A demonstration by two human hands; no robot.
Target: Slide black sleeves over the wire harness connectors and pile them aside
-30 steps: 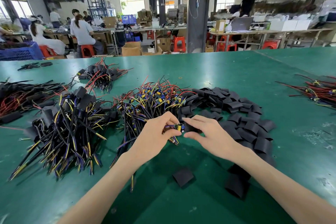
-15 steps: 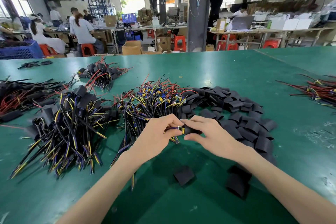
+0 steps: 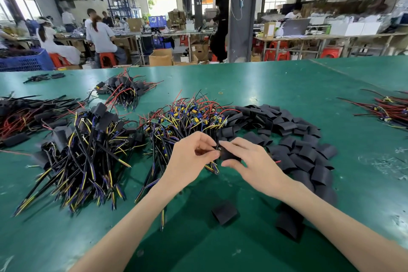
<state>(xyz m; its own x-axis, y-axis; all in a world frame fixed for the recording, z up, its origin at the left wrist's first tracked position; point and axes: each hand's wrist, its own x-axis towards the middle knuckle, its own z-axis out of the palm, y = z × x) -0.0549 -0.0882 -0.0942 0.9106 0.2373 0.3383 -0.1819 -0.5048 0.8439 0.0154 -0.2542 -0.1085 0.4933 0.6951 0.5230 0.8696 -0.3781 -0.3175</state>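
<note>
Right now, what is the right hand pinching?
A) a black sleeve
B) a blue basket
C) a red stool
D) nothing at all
A: the right hand pinches a black sleeve between thumb and fingers, right up against the wire harness that the left hand holds.
</note>
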